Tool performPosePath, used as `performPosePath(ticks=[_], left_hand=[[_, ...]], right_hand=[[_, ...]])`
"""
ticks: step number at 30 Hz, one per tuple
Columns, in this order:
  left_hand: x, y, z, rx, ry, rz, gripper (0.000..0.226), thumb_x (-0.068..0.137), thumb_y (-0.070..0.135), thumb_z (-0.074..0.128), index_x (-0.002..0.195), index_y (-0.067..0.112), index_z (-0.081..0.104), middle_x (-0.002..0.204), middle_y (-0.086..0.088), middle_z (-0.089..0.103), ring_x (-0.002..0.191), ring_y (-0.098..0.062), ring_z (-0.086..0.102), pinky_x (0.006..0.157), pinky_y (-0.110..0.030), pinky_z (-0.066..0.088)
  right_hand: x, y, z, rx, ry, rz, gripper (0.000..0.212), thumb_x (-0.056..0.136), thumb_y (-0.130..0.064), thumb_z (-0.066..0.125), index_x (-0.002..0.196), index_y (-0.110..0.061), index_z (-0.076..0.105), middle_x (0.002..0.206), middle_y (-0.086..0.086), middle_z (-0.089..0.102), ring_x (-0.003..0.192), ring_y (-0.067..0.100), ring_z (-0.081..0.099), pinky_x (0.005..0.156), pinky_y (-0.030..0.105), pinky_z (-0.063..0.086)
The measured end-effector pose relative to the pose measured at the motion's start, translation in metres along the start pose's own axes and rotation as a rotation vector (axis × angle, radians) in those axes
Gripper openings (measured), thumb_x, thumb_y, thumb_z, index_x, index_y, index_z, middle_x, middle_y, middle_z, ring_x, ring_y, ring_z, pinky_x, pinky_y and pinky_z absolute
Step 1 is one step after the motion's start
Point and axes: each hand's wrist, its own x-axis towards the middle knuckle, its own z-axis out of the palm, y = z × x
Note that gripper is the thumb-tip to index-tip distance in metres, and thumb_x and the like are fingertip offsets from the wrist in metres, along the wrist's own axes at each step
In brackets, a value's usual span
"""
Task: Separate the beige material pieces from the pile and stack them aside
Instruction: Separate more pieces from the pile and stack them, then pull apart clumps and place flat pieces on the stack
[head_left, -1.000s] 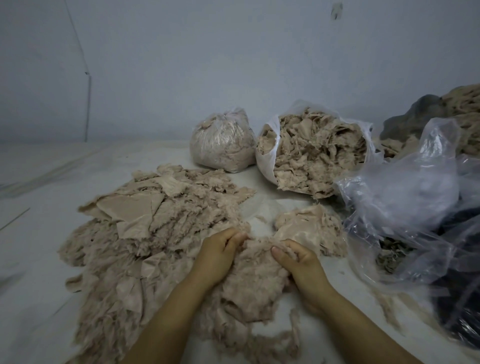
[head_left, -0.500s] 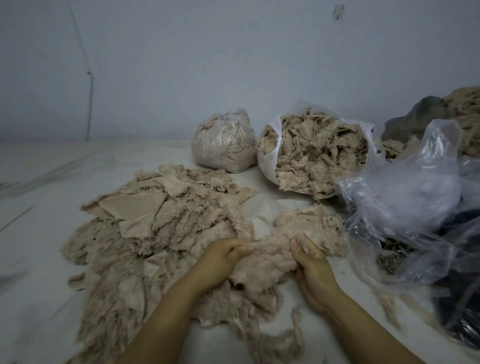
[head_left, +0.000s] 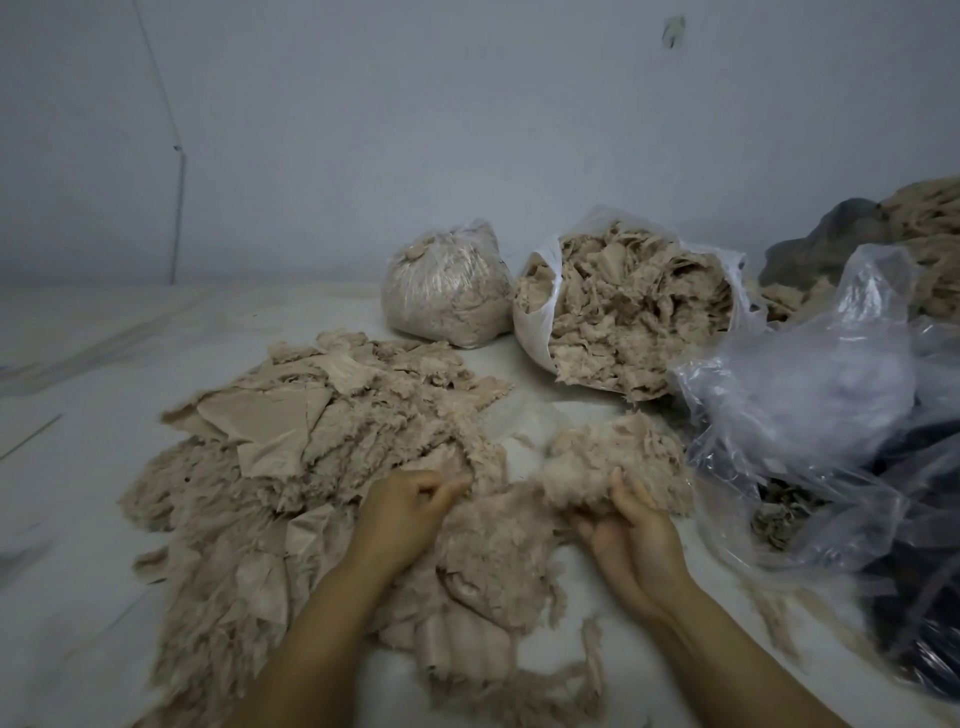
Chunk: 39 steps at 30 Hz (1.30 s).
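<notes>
The left hand (head_left: 402, 512) pinches fluff from the big pile (head_left: 291, 467). The right hand (head_left: 631, 530) grips a small clump (head_left: 618, 460) beside a clear bag (head_left: 810, 415) on the floor (head_left: 104, 364).

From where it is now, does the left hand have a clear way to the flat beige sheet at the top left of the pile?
Probably yes. The left hand pinches fluffy material at the pile's near edge, and nothing lies over the flat beige sheet; it would first have to let go.
</notes>
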Motion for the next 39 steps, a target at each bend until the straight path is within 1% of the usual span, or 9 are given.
performPosePath(ticks=[2,5,9,14,17,19,23,29,39], left_hand=[[-0.003,0.010,-0.001,-0.032,-0.187,0.019,0.027,0.076,0.057,0.067,0.077,0.031,0.071,0.085,0.013,0.066,0.081,-0.008,0.061,0.072,-0.022,0.046],[-0.003,0.026,0.012,0.026,-0.502,0.089,0.087,0.065,0.069,0.067,0.141,0.039,0.038,0.141,0.026,0.032,0.133,0.004,0.026,0.106,-0.014,0.023],[-0.006,0.030,0.032,0.125,-0.426,0.227,0.037,0.085,0.007,0.053,0.118,0.021,0.063,0.121,-0.001,0.064,0.113,-0.018,0.057,0.091,-0.025,0.044],[-0.001,0.006,0.017,0.493,-0.361,0.082,0.034,0.088,0.009,0.046,0.114,0.018,0.066,0.113,-0.007,0.065,0.107,-0.026,0.059,0.087,-0.031,0.047],[-0.001,0.020,0.010,0.151,-0.342,0.095,0.042,0.086,-0.002,0.050,0.122,0.015,0.062,0.121,0.007,0.052,0.115,-0.010,0.049,0.097,-0.010,0.036],[-0.004,0.041,0.008,-0.191,-0.249,-0.003,0.038,0.090,0.008,0.058,0.127,0.016,0.058,0.124,0.012,0.054,0.110,0.002,0.050,0.087,0.004,0.032],[-0.007,0.062,0.014,-0.650,-0.269,-0.285,0.079,0.066,0.065,0.071,0.130,0.021,0.055,0.131,0.007,0.057,0.117,-0.009,0.056,0.100,-0.024,0.044],[-0.009,0.065,0.021,-0.813,-0.322,-0.499,0.124,0.046,0.043,0.085,0.149,0.021,0.020,0.147,-0.009,0.037,0.119,-0.017,0.053,0.096,-0.029,0.047],[-0.010,0.065,0.024,-0.845,-0.356,-0.503,0.018,0.084,-0.006,0.063,0.096,0.006,0.069,0.082,-0.009,0.069,0.077,-0.017,0.064,0.075,-0.027,0.053]], right_hand=[[-0.002,0.004,0.003,-0.009,-0.085,0.074,0.036,0.089,-0.024,0.049,0.108,-0.001,0.069,0.116,0.024,0.065,0.109,0.034,0.064,0.081,0.042,0.057],[-0.007,0.009,0.009,-0.054,-0.186,0.165,0.044,0.094,-0.028,0.043,0.117,0.001,0.064,0.127,0.027,0.058,0.120,0.037,0.057,0.090,0.044,0.053],[-0.007,0.007,0.009,-0.070,-0.063,0.141,0.049,0.086,-0.022,0.052,0.125,0.008,0.053,0.127,0.031,0.055,0.121,0.042,0.054,0.102,0.052,0.044],[-0.003,-0.013,-0.001,-0.061,0.008,-0.009,0.034,0.080,-0.025,0.059,0.106,-0.005,0.067,0.103,0.012,0.072,0.093,0.023,0.070,0.072,0.031,0.059],[-0.003,-0.003,0.000,-0.479,-0.005,-0.185,0.012,0.081,-0.005,0.062,0.088,-0.011,0.069,0.085,0.003,0.074,0.082,0.018,0.068,0.070,0.025,0.057],[-0.005,0.004,0.000,-0.913,-0.081,-0.438,0.033,0.085,0.008,0.058,0.075,-0.020,0.071,0.094,-0.003,0.071,0.089,0.008,0.065,0.080,0.018,0.050],[-0.012,0.007,0.003,-1.286,-0.316,-0.700,0.042,0.079,0.008,0.046,0.086,-0.017,0.079,0.120,0.003,0.054,0.116,0.005,0.048,0.100,0.010,0.035],[-0.014,0.008,0.007,-0.953,-0.342,-0.541,0.035,0.084,0.005,0.046,0.108,-0.009,0.068,0.121,0.006,0.063,0.121,0.015,0.055,0.102,0.026,0.042],[-0.013,0.000,0.012,-0.201,-0.031,0.037,0.055,0.072,-0.006,0.068,0.123,-0.021,0.056,0.113,0.010,0.070,0.106,0.023,0.067,0.087,0.031,0.056]])
